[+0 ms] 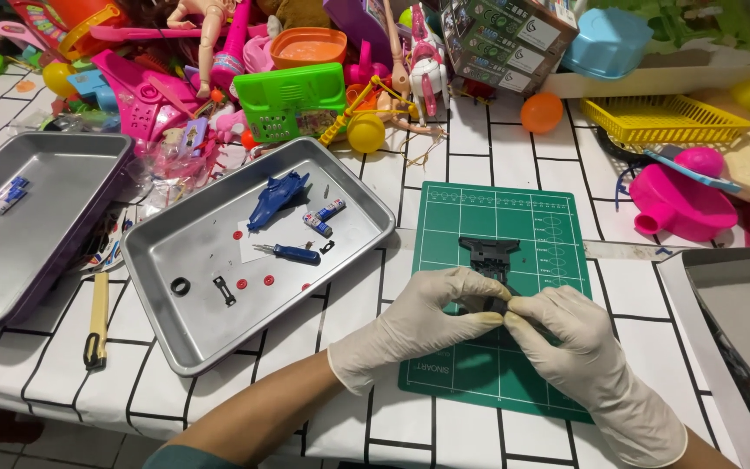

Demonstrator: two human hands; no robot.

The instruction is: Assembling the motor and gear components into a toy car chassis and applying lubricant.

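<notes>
Two gloved hands, left hand [410, 326] and right hand [583, 360], are meeting over one green cutting mat [479, 365] near the table's front edge, with one black plastic part [490, 256] lying on the mat. Two metal trays are sitting on the table's left half: the middle tray [175, 330] is carrying one blue toy plane body [276, 198], one blue-handled screwdriver [292, 253], two small batteries [323, 217], one black ring [180, 286] and three red discs [253, 282]. The left tray [54, 156] is holding two small batteries [9, 196], and one yellow utility knife [97, 320] is lying between the trays.
</notes>
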